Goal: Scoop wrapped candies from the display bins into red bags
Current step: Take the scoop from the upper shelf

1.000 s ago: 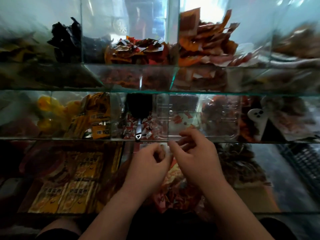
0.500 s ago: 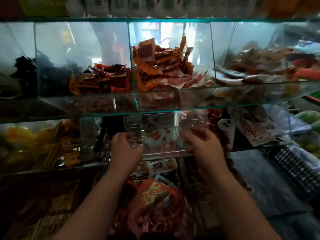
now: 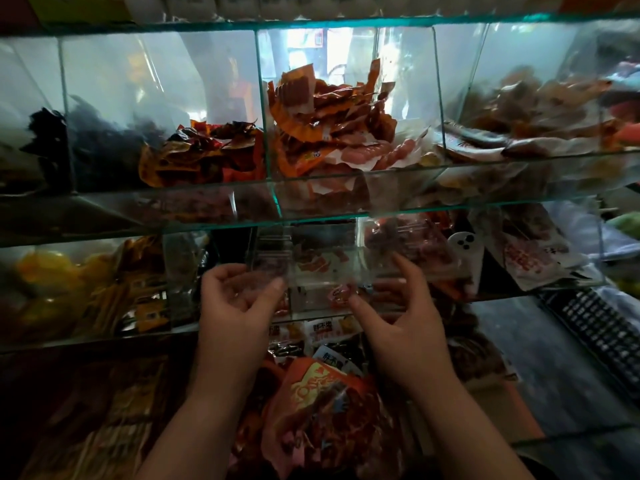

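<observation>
Two-handed grip on the clear scoop [image 3: 322,271]
Left hand [image 3: 239,299] and right hand [image 3: 398,310] each clasp one side; keep it level above the red bag [image 3: 311,403].

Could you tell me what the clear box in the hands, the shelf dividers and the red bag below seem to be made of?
The clear box looks like thin moulded plastic, glossy, with ribbed see-through walls. The shelf dividers are likely glass: green-tinted cut edges, reflections. The red bag seems printed plastic film, shiny and crinkled.
</observation>
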The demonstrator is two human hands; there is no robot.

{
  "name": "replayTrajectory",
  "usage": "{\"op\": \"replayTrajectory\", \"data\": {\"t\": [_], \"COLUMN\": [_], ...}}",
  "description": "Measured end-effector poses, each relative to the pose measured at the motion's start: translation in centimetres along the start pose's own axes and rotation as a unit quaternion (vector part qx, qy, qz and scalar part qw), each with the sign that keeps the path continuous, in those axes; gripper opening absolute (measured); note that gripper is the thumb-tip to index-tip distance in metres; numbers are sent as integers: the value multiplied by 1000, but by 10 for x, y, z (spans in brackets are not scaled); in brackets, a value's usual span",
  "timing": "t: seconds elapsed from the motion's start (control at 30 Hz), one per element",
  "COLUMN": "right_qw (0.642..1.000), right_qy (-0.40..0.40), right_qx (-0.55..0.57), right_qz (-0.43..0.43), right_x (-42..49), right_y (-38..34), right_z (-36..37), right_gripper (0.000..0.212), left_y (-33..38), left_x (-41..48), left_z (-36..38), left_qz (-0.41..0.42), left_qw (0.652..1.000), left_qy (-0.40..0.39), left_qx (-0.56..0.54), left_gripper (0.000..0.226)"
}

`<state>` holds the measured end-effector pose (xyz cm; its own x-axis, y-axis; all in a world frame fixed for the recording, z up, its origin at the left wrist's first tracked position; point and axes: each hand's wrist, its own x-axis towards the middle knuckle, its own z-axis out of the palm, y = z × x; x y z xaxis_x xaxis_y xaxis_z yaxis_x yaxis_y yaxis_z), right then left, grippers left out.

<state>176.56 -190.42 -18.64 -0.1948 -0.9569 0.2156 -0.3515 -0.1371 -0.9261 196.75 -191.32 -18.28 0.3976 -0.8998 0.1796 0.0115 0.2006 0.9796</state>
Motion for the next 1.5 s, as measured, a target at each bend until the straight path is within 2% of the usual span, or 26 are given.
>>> {"op": "replayTrajectory", "data": {"t": [0.13,0.2,0.3,0.37,0.43,0.5,0.63,0.8,0.9,1.0,1.13,1.37,1.5], "right_qw": [995,984,947,923,914,921,933,928,931,940,944,962,965], "right_qy": [24,3,-65,-97,-83,-50,-4,-6,-1,10,1,-8,-17], "right_qx": [81,174,314,370,391,378,350,363,358,335,324,270,259], "right_qz": [-59,-35,14,38,64,84,83,82,76,62,62,35,46], "right_x": [16,25,39,47,53,59,68,78,81,87,96,107,115], "right_y": [-24,-38,-54,-61,-66,-68,-66,-62,-60,-57,-52,-42,-39], "right_z": [1,-3,-14,-21,-24,-22,-17,-13,-9,-5,-1,-5,-14], "right_gripper": [66,65,52,48,33,13,17,21,16,14,9,14,24], "left_y": [19,26,36,38,40,41,45,48,49,51,50,48,46], "left_x": [-11,-10,-2,5,12,19,28,31,31,34,36,41,46], "left_z": [16,29,47,55,62,68,74,78,88,100,111,119,121], "left_qz": [103,135,155,165,170,178,169,111,94,77,98,111,128], "left_qw": [993,985,975,969,965,960,955,963,971,984,990,992,990], "left_qy": [-54,-100,-158,-179,-191,-199,-212,-224,-204,-151,-89,-48,-27], "left_qx": [18,35,31,34,56,82,117,98,79,52,47,43,49], "left_gripper": [46,49,48,40,28,21,39,55,45,28,9,9,13]}}
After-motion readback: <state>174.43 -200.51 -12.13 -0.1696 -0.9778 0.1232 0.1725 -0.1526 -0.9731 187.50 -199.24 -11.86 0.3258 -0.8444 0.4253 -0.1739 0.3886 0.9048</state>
